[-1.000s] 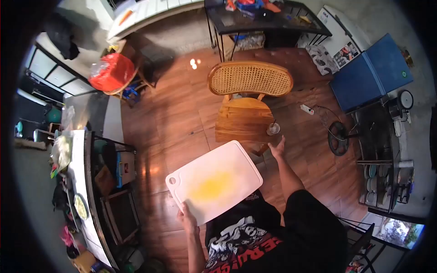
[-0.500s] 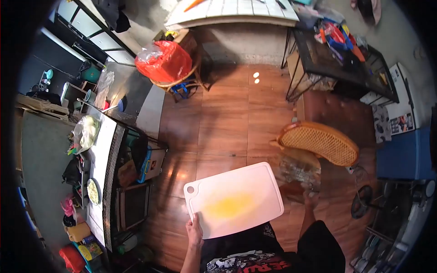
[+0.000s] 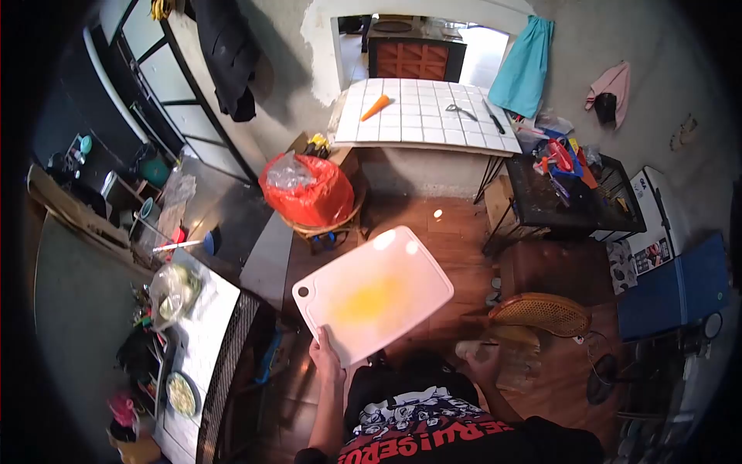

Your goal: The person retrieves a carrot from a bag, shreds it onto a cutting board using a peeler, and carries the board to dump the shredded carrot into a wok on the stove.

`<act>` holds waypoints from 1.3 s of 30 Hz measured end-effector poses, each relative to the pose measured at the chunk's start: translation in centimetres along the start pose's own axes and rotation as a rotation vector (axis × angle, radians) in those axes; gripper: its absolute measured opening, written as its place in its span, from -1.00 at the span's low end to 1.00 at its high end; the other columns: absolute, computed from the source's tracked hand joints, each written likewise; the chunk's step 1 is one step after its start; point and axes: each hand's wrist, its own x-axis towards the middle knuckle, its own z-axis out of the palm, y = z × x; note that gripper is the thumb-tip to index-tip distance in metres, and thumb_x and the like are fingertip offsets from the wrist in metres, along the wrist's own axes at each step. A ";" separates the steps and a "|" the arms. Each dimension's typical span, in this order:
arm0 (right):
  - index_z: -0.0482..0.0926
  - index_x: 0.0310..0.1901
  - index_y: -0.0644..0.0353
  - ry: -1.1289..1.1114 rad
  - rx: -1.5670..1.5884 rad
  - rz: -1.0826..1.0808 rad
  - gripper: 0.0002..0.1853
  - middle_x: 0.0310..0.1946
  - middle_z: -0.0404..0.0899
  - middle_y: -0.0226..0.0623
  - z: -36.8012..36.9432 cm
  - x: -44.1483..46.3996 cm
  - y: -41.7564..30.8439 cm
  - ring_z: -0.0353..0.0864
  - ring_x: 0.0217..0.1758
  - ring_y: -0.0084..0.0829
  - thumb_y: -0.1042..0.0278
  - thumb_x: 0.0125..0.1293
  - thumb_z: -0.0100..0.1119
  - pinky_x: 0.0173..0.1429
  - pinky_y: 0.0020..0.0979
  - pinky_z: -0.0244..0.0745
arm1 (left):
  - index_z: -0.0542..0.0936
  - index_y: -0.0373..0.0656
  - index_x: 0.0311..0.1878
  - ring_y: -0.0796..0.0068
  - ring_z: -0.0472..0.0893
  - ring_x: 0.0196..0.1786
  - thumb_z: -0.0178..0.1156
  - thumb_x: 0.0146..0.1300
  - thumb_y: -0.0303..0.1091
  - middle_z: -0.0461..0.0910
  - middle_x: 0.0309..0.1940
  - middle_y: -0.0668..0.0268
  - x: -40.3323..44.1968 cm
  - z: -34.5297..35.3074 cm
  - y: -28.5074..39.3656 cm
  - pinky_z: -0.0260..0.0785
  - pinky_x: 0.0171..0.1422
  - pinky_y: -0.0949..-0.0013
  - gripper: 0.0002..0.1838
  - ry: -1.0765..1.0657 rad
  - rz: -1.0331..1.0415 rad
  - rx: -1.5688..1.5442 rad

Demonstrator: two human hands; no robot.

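Note:
A pale pink cutting board (image 3: 417, 298) with a yellow stain across its middle is tilted in front of my body. My left hand (image 3: 326, 356) grips its lower left edge, the thumb lying over the top face. Lower right of the board, apart from it, my right hand (image 3: 478, 359) hangs over the floor. Its fingers are blurred, so I cannot make out whether they hold anything. Ahead, a white tiled table (image 3: 417, 116) bears an orange carrot (image 3: 376, 107), a peeler (image 3: 461, 112) and a black-handled knife (image 3: 495, 120).
A red plastic bag (image 3: 313, 193) sits on a rattan stool to the left of the walkway. The left counter (image 3: 220, 298) holds a bagged vegetable (image 3: 174, 294) and a bowl of chopped food (image 3: 182, 393). A rattan chair (image 3: 541, 313) and brown padded seat (image 3: 553, 271) stand right.
My view has lifted, bringing the whole tiled table into sight. The board has risen and tilted more steeply, still in my left hand. My right hand has come in closer to my body.

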 end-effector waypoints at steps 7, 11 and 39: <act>0.37 0.30 0.24 0.094 0.322 -0.275 -0.18 0.09 0.49 -0.12 1.7 9.2 -13.7 0.50 0.18 -0.24 0.40 -0.07 0.51 0.29 -0.26 0.40 | 0.59 -0.25 -0.07 0.61 0.59 -0.19 0.14 0.51 -0.17 0.64 -0.19 0.33 10.8 14.1 2.6 0.46 -0.08 0.45 -0.71 -0.196 0.009 -0.049; 0.27 0.39 0.23 0.186 0.384 -0.322 -0.07 0.09 0.47 -0.16 2.9 15.9 -17.5 0.48 0.17 -0.28 0.44 -0.09 0.51 0.31 -0.25 0.38 | 0.57 -0.24 0.02 0.54 0.61 -0.05 0.18 0.48 -0.21 0.64 -0.09 0.31 18.1 23.7 0.5 0.47 0.06 0.42 -0.73 -0.378 -0.038 -0.278; 0.03 0.51 0.18 -0.405 0.596 -0.715 0.14 0.17 0.44 -0.12 19.2 40.6 -52.1 0.47 0.24 -0.31 0.55 -0.11 0.54 0.33 -0.26 0.43 | 0.47 -0.24 0.26 0.40 0.66 0.05 0.09 0.51 -0.04 0.65 0.04 0.21 37.9 33.0 -0.5 0.49 0.08 0.35 -0.51 -0.701 -0.373 0.208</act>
